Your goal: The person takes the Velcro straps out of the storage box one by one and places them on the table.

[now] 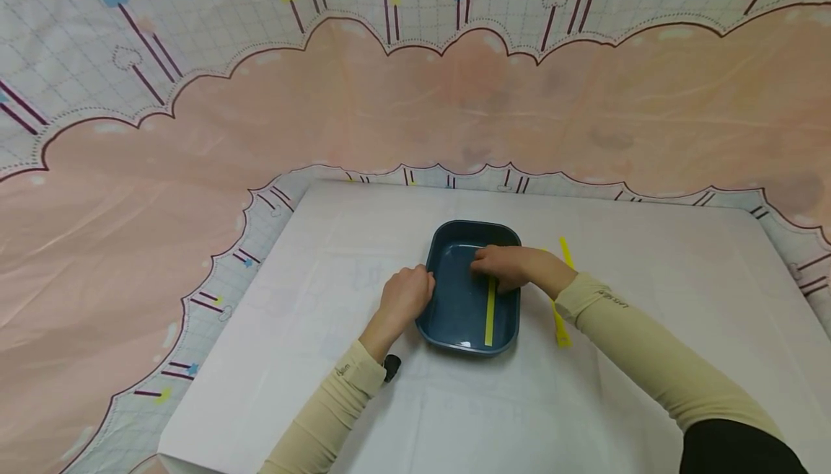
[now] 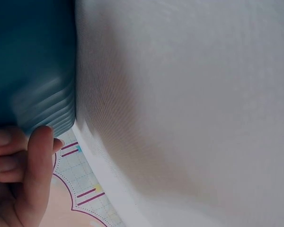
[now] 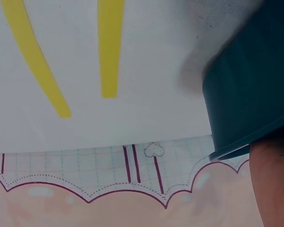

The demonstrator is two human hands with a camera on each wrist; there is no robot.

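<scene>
Head view, centre frame: left hand [image 1: 407, 295] curls on blue tray [image 1: 454, 315] rim; right hand [image 1: 505, 267] pinches yellow strip [image 1: 490, 312]. Strip prob. light, floppy; grip near end.

A dark blue tray [image 1: 469, 243] holds a yellow strip [image 1: 490, 312] on a white sheet [image 1: 649, 265] over pink, grid-patterned cloth [image 1: 162, 229].

Soft even light, faint shadows; wrist views blurred, head view edge-warped.
</scene>
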